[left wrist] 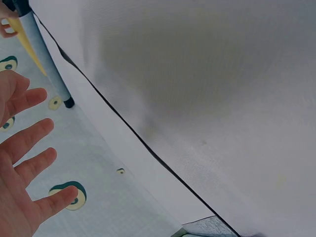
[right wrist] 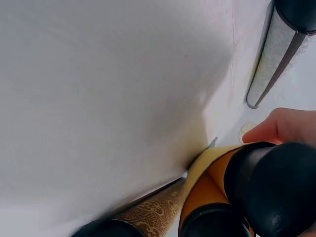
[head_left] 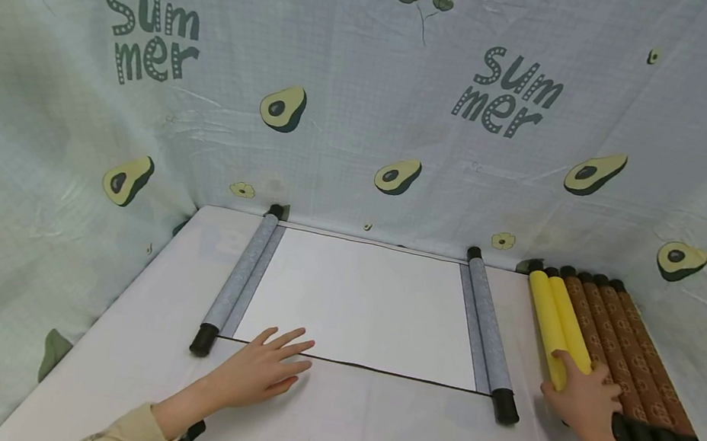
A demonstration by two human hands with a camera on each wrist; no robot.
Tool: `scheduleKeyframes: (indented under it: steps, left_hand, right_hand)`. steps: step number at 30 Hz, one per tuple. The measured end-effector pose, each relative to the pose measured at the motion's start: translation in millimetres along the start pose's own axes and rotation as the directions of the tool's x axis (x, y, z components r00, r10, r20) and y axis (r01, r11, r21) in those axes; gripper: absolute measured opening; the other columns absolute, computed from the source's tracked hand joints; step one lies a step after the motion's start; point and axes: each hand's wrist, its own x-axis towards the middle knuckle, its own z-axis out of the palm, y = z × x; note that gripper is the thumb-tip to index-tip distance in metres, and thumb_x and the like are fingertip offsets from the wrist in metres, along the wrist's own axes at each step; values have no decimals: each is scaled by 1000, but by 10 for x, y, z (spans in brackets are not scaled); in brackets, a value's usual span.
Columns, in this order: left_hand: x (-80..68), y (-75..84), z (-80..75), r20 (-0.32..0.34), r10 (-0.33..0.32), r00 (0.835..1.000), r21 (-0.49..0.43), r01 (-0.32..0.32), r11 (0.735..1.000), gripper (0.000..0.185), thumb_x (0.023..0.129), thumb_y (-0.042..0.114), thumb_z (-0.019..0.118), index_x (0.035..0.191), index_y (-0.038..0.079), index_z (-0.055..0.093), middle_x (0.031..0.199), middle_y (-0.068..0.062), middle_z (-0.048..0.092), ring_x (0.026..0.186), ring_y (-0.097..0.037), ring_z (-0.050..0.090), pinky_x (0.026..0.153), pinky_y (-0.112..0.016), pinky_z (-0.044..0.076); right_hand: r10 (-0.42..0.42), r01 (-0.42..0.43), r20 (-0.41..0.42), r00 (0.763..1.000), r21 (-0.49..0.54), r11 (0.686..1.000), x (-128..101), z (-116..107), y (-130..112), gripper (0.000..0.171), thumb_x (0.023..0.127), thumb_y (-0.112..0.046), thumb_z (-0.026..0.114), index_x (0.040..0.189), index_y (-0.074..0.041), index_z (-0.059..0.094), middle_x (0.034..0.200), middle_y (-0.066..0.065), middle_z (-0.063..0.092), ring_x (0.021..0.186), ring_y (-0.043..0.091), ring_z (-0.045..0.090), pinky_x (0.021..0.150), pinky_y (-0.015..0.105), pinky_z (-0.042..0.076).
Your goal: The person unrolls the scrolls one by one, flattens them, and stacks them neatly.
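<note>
An unrolled paper scroll with a blank white centre (head_left: 361, 303) lies flat on the white table (head_left: 361, 438), a grey fabric-covered roller with black end caps along each side: one on the left (head_left: 240, 281), one on the right (head_left: 490, 333). The person's left hand (head_left: 260, 369) lies flat on the scroll's near edge, fingers straight and spread, gripping nothing. Their right hand (head_left: 583, 400) rests on the near end of two yellow rolled scrolls (head_left: 557, 326), fingers curled over them in a grasp. Just beside those, touching in a row, lie four brown patterned rolled scrolls with black caps (head_left: 626, 356).

From where I stand, the risks look small but real. The rolls are round and packed side by side, so lifting the yellow ones could nudge the brown ones toward the table's right edge. A one-ended lift could also let a yellow roll tilt and slip. The open scroll is pinned only by that flat palm, so a sideways drag might crease the paper.
</note>
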Motion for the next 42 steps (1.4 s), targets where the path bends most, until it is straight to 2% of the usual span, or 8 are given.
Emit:
scheduleKeyframes:
  steps: [9,15,22,28,35,42]
  left_hand:
    - [11,20,15,27,-3,1000,-7,3,1000,25,83,26,60,107,23,63,125,-2,55,121,-25,46,87,-48,43]
    - [24,32,29,21,3,1000,-6,-3,1000,25,82,26,61,107,23,63,124,-2,55,121,-25,46,87,-48,43]
    - [26,37,34,22,-1,1000,-6,1,1000,25,82,26,61,107,23,63,125,-2,55,121,-24,46,87,-48,43]
    - [27,41,24,33,-7,999,4,6,1000,25,82,26,61,106,24,63,125,-1,55,121,-24,46,87,-48,43]
    - [29,45,22,49,-12,999,18,11,1000,25,83,27,60,107,24,62,125,0,55,121,-24,46,87,-47,43]
    - [19,55,29,26,-4,1000,8,4,1000,24,83,27,61,107,24,62,125,-1,55,121,-24,46,86,-48,43]
  right_hand:
    - [9,-9,-26,1000,-7,1000,-67,26,14,47,76,-22,60,118,-8,43,113,49,19,84,66,26,60,68,26]
    - [-54,52,-100,994,-25,998,-101,75,-22,45,73,-19,61,115,-10,46,114,47,22,87,67,26,62,71,24]
    - [-146,138,-200,969,-55,989,-115,63,-122,43,70,-16,62,112,-13,48,113,43,27,83,65,30,59,71,24]
    - [-168,156,-205,964,-73,985,-122,38,-229,44,71,-15,62,113,-15,49,116,41,28,81,62,31,57,67,27]
    - [-219,203,-252,943,-87,975,-137,41,-369,43,69,-15,62,111,-17,51,115,36,30,76,53,33,52,57,29]
    - [-240,234,-248,938,-55,971,-213,54,-582,42,69,-13,63,110,-17,53,117,34,31,83,53,34,58,60,30]
